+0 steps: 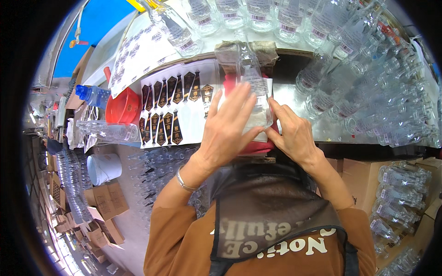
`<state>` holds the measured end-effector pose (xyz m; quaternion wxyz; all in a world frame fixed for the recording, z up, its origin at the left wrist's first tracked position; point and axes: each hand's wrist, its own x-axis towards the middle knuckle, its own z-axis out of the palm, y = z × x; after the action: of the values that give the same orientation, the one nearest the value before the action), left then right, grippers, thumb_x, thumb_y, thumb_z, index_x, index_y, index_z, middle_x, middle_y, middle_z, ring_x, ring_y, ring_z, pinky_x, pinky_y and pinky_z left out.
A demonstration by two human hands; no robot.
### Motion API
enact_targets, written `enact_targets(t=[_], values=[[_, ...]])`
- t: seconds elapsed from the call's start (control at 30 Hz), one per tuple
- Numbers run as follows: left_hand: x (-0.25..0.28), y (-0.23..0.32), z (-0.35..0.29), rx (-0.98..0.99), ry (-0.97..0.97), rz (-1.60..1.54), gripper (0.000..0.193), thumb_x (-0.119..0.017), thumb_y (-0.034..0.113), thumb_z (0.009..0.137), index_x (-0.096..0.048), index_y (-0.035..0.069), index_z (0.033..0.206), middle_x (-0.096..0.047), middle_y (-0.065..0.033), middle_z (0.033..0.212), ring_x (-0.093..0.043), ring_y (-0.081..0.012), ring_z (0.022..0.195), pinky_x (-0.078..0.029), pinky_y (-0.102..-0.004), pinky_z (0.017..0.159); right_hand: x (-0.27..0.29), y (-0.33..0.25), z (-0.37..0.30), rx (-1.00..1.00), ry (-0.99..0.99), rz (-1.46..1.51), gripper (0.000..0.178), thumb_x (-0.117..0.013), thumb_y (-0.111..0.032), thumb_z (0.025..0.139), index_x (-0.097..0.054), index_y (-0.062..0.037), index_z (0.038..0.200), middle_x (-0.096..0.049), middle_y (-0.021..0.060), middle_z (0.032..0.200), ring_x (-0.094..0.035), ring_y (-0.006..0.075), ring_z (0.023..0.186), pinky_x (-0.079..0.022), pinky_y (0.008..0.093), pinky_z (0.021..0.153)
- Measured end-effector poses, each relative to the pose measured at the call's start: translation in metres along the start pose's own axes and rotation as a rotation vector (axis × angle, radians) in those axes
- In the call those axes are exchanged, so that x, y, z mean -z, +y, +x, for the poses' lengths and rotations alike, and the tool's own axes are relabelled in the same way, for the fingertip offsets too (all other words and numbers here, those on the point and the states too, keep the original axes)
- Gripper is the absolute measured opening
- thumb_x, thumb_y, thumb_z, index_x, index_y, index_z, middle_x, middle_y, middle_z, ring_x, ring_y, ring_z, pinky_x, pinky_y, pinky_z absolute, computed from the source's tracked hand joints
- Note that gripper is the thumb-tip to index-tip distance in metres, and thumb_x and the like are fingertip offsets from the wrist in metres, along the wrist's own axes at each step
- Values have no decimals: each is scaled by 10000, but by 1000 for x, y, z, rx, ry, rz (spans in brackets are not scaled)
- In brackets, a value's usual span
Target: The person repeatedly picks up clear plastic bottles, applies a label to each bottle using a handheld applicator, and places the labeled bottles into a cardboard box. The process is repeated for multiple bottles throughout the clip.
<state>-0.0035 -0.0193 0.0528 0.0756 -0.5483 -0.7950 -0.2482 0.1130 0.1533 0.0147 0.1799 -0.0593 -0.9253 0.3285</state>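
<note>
A clear glass bottle (251, 69) lies in front of me, neck pointing away, its upper part on a cloth-wrapped rest (267, 51). Red cloth (258, 147) shows beneath it. My left hand (228, 122) is laid over the bottle's left side, fingers stretched out and close together, a little blurred. With thumb and index finger, my right hand (292, 131) grips the right side of the bottle near its base. Left of the bottle lies a white sheet (193, 122) of black-and-gold, tie-shaped labels. A pale label is visible on the bottle, partly covered by my fingers.
Labelled bottles (290, 23) stand along the far shelf, and many more (391, 110) crowd the metal table at right. Left are a red basin (123, 106), a lying bottle (108, 131) and a white bucket (104, 168). Cardboard boxes (363, 177) hold bottles below right.
</note>
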Motion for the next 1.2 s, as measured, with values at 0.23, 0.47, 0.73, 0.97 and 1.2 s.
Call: enact_targets(t=[0.23,0.47,0.73,0.97,1.2], values=[[-2,-12,12,95,131,-153,522,-732,192,880,-611,110,1381,-342,-249,1583,-377,-404,1445,-283,-488,1181,0,2,-1,-10,-16,20,680,-780,-113,758,-523,1,1378,-639,140,943,-659,323,750,-537,412,653],[-16,-23,21,206,140,-312,571,-767,216,850,-601,107,1385,-376,-267,1546,-407,-416,1414,-348,-457,1150,26,25,12,-97,-166,371,640,-765,-172,848,-515,-1,1412,-665,88,1110,-565,120,614,-473,274,571],[-25,-24,14,342,226,-582,410,-671,142,941,-641,118,1349,-457,-204,1505,-491,-309,1359,-398,-402,1111,13,28,59,-270,-156,612,544,-654,-330,980,-545,34,1368,-661,107,1208,-605,82,713,-503,242,672],[-28,-25,12,275,216,-500,466,-723,131,903,-636,135,1360,-477,-192,1485,-514,-315,1335,-409,-409,1104,0,25,56,-251,-110,543,654,-727,-462,876,-611,7,1316,-715,161,1144,-656,177,834,-533,327,793],[-28,-27,11,241,199,-473,483,-728,128,888,-634,143,1362,-474,-194,1491,-501,-330,1351,-407,-422,1109,4,22,53,-246,-149,572,624,-727,-348,912,-546,36,1368,-664,109,1131,-608,93,737,-501,258,682]])
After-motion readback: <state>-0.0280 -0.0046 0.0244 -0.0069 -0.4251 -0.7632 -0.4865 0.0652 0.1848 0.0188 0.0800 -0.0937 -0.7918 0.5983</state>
